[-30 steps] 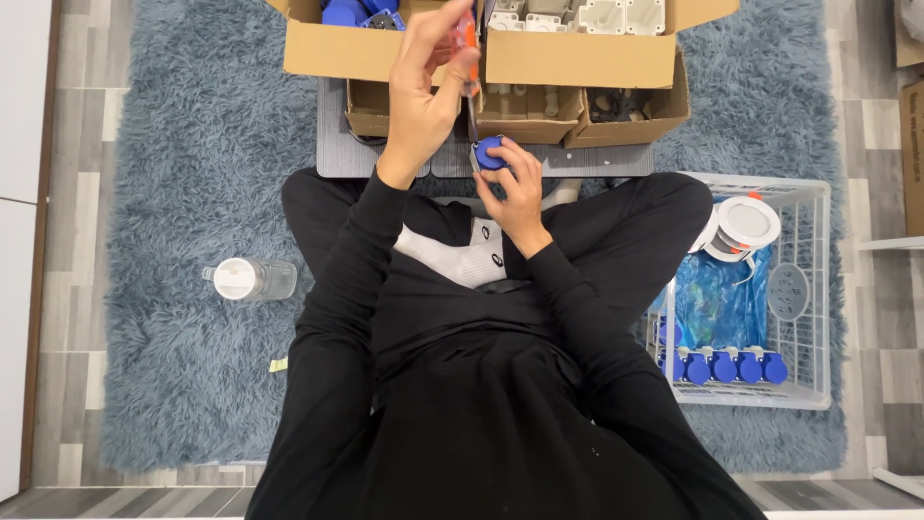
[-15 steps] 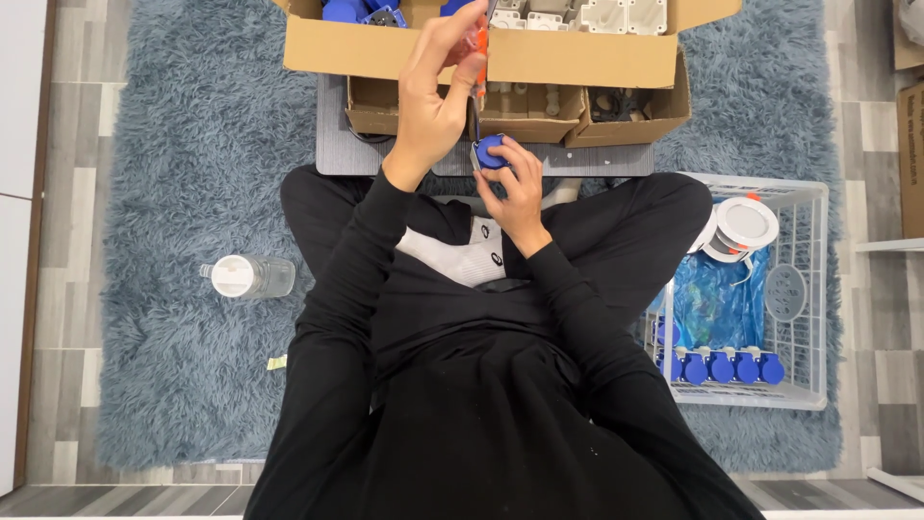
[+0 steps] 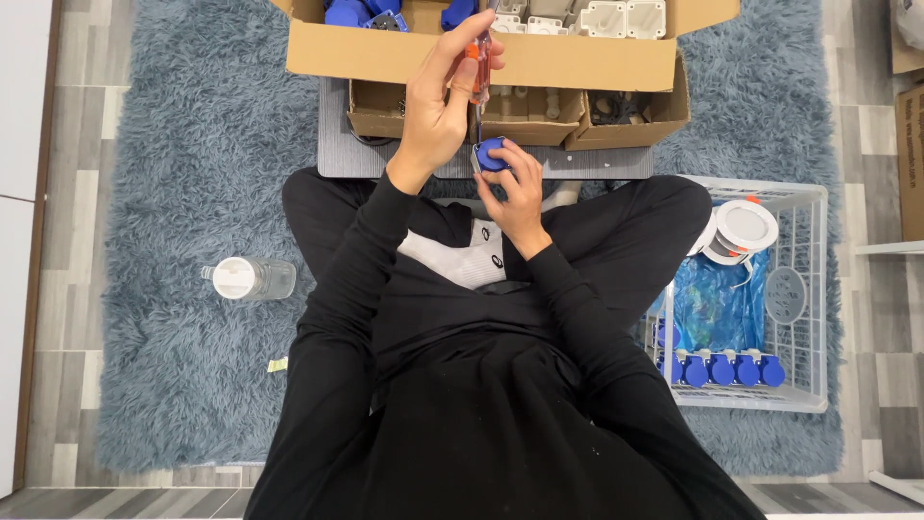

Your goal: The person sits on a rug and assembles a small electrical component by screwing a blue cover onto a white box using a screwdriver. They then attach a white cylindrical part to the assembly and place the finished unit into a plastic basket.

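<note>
Head view: left hand [image 3: 438, 106] pinches an orange-handled screwdriver [image 3: 480, 69] upright, its tip on a blue socket part [image 3: 491, 154] gripped by right hand [image 3: 515, 193] fingers above the lap.

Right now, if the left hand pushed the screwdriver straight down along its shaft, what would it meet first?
The blue plug held in the right hand; the screwdriver in the left hand already seems to touch it.

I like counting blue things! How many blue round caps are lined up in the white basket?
5 blue caps sit in a row along the white basket's near edge, right of the person's knee. More may hide behind the leg.
</note>
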